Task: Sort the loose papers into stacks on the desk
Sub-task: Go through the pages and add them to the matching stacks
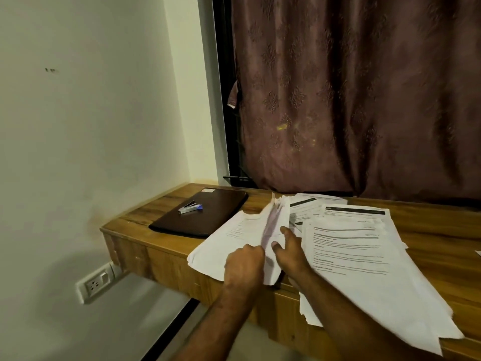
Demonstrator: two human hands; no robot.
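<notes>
At the desk's (166, 204) front edge, you're pinching a light, floppy sheaf of papers (276, 225) upright between your curled left hand (243, 264) and right hand (290, 252), gripping low where they're likeliest to stay stiff.

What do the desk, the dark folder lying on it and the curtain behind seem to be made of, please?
Desk: wood or wood-look laminate, its brown grain visible, low sheen.
Dark folder: smooth and faintly glossy, perhaps leatherette or plastic; possibly a closed laptop.
Curtain: woven fabric hanging in folds, with a raised motif pattern.
</notes>
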